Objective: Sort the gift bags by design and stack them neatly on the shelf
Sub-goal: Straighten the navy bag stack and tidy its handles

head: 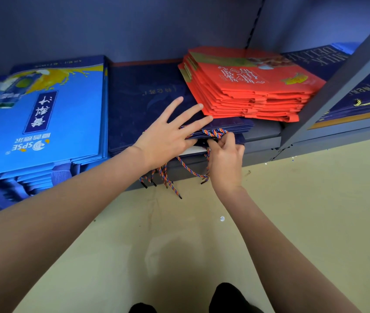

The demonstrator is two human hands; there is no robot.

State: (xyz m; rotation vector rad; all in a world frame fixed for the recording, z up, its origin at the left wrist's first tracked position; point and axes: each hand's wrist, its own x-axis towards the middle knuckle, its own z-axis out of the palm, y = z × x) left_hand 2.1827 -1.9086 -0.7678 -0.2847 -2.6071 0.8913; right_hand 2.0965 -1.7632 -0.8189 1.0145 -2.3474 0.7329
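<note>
Navy bags lay stacked on the grey shelf, between blue bags and red bags. Our left hand pressed flat on them; our right hand pinched their cord. Below was beige floor.

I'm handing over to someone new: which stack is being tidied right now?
On the grey metal shelf, look between the bright blue bag stack and the red bag stack. It is the flat navy bag stack, the only one with braided multicoloured cord handles hanging over its front.

Grey wall — beige floor
</note>
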